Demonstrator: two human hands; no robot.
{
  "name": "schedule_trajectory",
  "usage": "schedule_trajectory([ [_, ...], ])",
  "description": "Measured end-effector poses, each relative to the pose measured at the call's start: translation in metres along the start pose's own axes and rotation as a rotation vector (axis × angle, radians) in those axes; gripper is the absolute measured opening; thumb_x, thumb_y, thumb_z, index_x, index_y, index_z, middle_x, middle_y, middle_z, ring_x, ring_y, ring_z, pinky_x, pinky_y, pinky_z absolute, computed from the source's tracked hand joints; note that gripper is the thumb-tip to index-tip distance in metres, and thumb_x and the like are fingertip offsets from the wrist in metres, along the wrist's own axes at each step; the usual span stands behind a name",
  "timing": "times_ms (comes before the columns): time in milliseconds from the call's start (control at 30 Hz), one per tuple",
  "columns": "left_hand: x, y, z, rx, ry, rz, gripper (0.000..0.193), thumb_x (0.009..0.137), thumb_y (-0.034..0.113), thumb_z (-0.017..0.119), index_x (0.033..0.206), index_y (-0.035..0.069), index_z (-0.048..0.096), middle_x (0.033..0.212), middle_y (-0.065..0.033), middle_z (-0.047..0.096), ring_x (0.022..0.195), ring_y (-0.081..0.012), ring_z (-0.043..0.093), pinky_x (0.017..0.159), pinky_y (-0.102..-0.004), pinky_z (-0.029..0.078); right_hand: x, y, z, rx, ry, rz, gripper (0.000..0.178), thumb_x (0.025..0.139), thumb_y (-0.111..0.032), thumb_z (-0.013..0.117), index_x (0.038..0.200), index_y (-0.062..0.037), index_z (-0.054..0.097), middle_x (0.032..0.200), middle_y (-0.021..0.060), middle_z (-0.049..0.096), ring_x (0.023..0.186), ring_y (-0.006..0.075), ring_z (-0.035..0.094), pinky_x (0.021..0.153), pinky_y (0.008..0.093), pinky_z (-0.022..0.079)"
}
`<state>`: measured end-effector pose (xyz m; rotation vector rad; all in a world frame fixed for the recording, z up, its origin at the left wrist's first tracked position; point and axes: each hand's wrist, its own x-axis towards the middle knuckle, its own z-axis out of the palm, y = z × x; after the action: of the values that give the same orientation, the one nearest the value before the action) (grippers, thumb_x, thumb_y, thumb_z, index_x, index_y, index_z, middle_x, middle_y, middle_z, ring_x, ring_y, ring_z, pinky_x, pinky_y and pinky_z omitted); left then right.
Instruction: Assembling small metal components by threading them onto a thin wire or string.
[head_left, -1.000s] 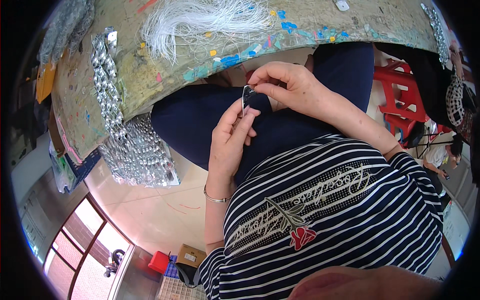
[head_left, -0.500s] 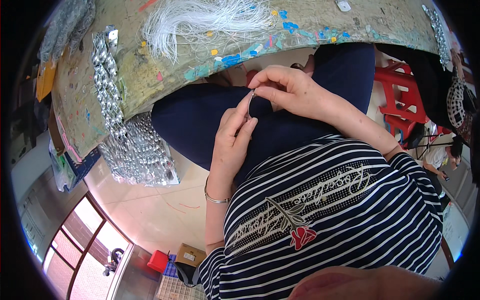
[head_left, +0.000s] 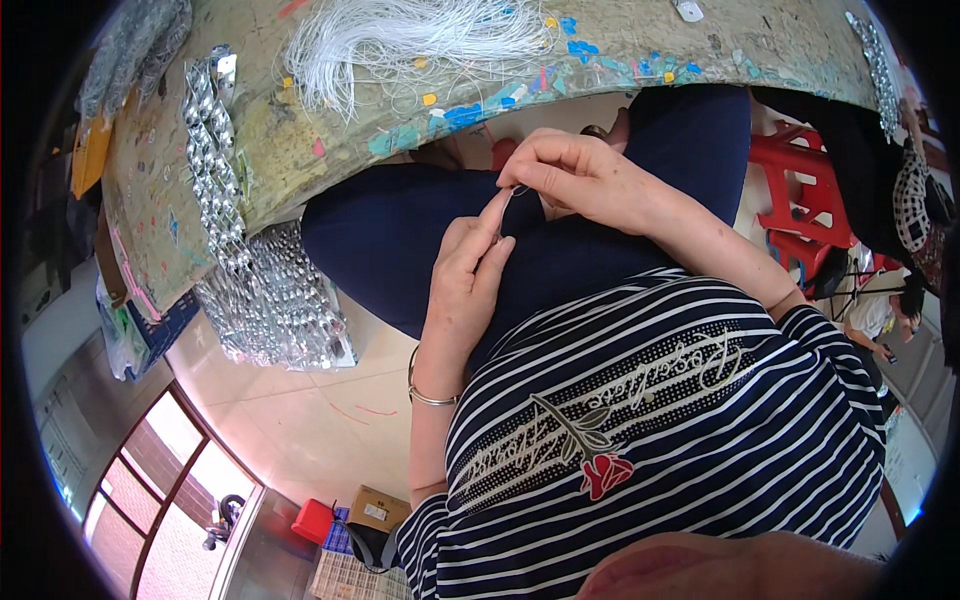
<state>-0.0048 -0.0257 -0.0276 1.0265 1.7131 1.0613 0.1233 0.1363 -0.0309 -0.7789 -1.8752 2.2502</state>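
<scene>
My left hand and my right hand meet above my lap, both with fingers closed in a pinch. Between their fingertips runs a thin, pale, cord-like strand. A small loop of it shows by the right thumb; its ends are hidden in the fingers. Beyond the hands, a bundle of fine white cords lies spread on the worn green-grey table.
Shiny silver twisted strips drape over the table's left edge, above a larger silver bunch. A red plastic stool stands at right, near another person. Cardboard box and red container sit lower left.
My right fingertips have shifted slightly, and a small loop of the strand now shows beside them. The left hand stays almost in place, still pinching.
</scene>
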Motion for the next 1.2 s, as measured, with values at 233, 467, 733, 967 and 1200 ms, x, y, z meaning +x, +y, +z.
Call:
schedule_trajectory([
  [233, -0.001, -0.002, 0.000, 0.052, 0.017, 0.012, 0.041, 0.087, 0.002, 0.059, 0.128, 0.003, 0.055, 0.088, -0.0092, 0.055, 0.083, -0.0198, 0.054, 0.079, -0.0276, 0.044, -0.002, -0.002, 0.001, -0.178, -0.022, -0.013, 0.019, 0.090, -0.019, 0.063, 0.101, -0.0039, 0.066, 0.094, 0.0045, 0.058, 0.088, 0.0124, 0.056, 0.080, 0.0248, 0.045],
  [467, -0.001, -0.001, -0.001, 0.057, -0.004, 0.041, 0.042, 0.085, -0.001, 0.059, 0.127, 0.005, 0.056, 0.088, -0.0094, 0.055, 0.083, -0.0199, 0.054, 0.078, -0.0271, 0.044, 0.003, 0.007, -0.001, -0.165, 0.013, -0.081, 0.014, 0.093, -0.016, 0.060, 0.095, -0.0032, 0.065, 0.094, -0.0018, 0.053, 0.075, 0.0040, 0.051, 0.063, 0.0193, 0.043],
  [733, -0.001, -0.003, -0.004, -0.163, -0.062, -0.015, 0.036, 0.088, 0.001, 0.059, 0.124, 0.005, 0.058, 0.102, -0.0072, 0.057, 0.085, -0.0128, 0.056, 0.080, -0.0244, 0.046, 0.004, 0.003, 0.000, 0.122, -0.014, 0.073, 0.018, 0.091, -0.022, 0.063, 0.099, -0.0062, 0.066, 0.090, 0.0020, 0.062, 0.085, 0.0106, 0.057, 0.080, 0.0247, 0.046],
  [967, 0.023, 0.004, -0.005, -0.457, 0.013, -0.211, 0.026, 0.092, 0.009, 0.057, 0.115, -0.002, 0.063, 0.094, -0.0071, 0.064, 0.077, -0.0083, 0.057, 0.071, -0.0209, 0.046, 0.004, 0.003, 0.004, -0.025, -0.020, -0.011, 0.019, 0.089, -0.020, 0.064, 0.096, -0.0025, 0.068, 0.101, 0.0066, 0.055, 0.099, 0.0143, 0.054, 0.088, 0.0269, 0.043],
  [1200, 0.024, 0.008, 0.002, -0.627, 0.042, -0.348, 0.012, 0.085, 0.006, 0.068, 0.096, 0.002, 0.070, 0.074, -0.0003, 0.063, 0.061, -0.0044, 0.052, 0.056, -0.0175, 0.041, 0.005, 0.007, 0.007, 0.174, -0.017, 0.017, 0.015, 0.090, -0.016, 0.063, 0.095, -0.0032, 0.067, 0.097, 0.0028, 0.054, 0.089, 0.0107, 0.054, 0.077, 0.0235, 0.044],
])
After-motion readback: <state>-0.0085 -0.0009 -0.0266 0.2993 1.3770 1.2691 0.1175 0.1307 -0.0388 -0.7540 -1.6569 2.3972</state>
